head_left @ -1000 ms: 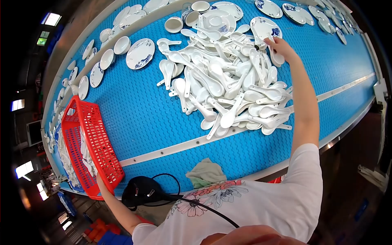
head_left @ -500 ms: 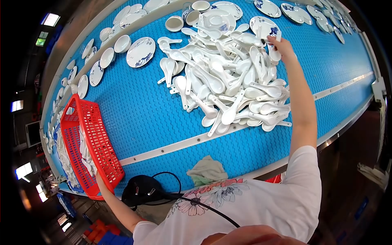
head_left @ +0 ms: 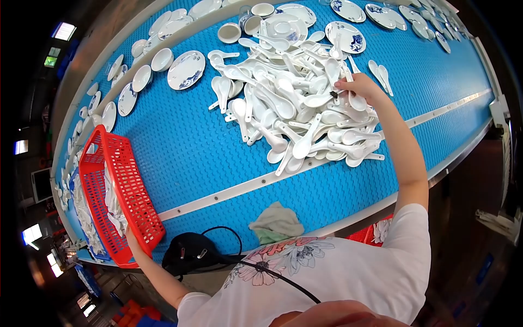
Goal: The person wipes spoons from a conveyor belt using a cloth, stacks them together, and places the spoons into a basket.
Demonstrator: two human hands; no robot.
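Note:
My right hand [head_left: 357, 87] is at the right side of a large heap of white ceramic soup spoons [head_left: 305, 141]. Its fingers are closed in a pinch around a white spoon [head_left: 357, 102] at the heap's edge. A small black piece [head_left: 333, 94] shows at the fingertips; I cannot make out what it is. My left hand [head_left: 131, 238] reaches into the near end of a tilted red plastic basket [head_left: 131, 185], beside white spoons [head_left: 115, 218] inside it. The basket wall hides most of its fingers.
Blue-patterned plates [head_left: 186, 70], bowls [head_left: 162, 60] and cups [head_left: 229, 33] stand along the far side of the blue conveyor belt [head_left: 180, 147]. Two spoons [head_left: 381, 75] lie right of the heap. A grey-green cloth [head_left: 277, 222] and a black bag [head_left: 188, 255] are at the near edge.
My right hand has moved from the plate behind the heap down and toward me, to the heap's right side. The black piece moved with it. My left hand stays at the basket.

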